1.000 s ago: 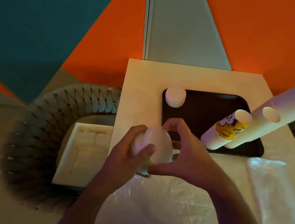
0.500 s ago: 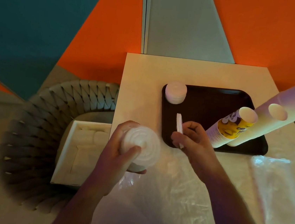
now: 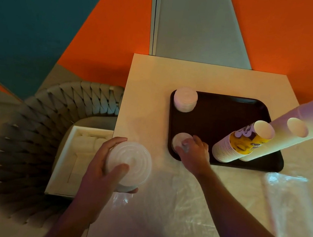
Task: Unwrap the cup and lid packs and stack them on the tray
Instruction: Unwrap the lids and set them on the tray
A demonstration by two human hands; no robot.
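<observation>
Head view, the only one I have: my left hand (image 3: 97, 172) is curled round a stack of white ribbed plastic lids (image 3: 129, 166), thumb across its top face, held above the near left edge of the pale square table (image 3: 205, 75). My right hand (image 3: 193, 153) reaches over the near left corner of the dark brown rounded plastic tray (image 3: 227, 107), fingertips (image 3: 185, 147) bent down onto a single white round lid (image 3: 180, 141) lying flat there; I cannot tell whether they pinch it or only press on it. A short stack of white lids (image 3: 185, 99) stands in the tray's far left corner. On the tray's right side a leaning column of nested paper cups with yellow and purple print (image 3: 242, 143) rests just beside a taller column of plain pale cups (image 3: 294, 132), both tilted towards me. Crumpled clear plastic wrap (image 3: 180, 208) covers the near part of the table, and another sheet (image 3: 294, 202) lies to the right. Left of the table sits a grey woven armchair (image 3: 40, 124) with a white open box (image 3: 73, 159) on its seat.
</observation>
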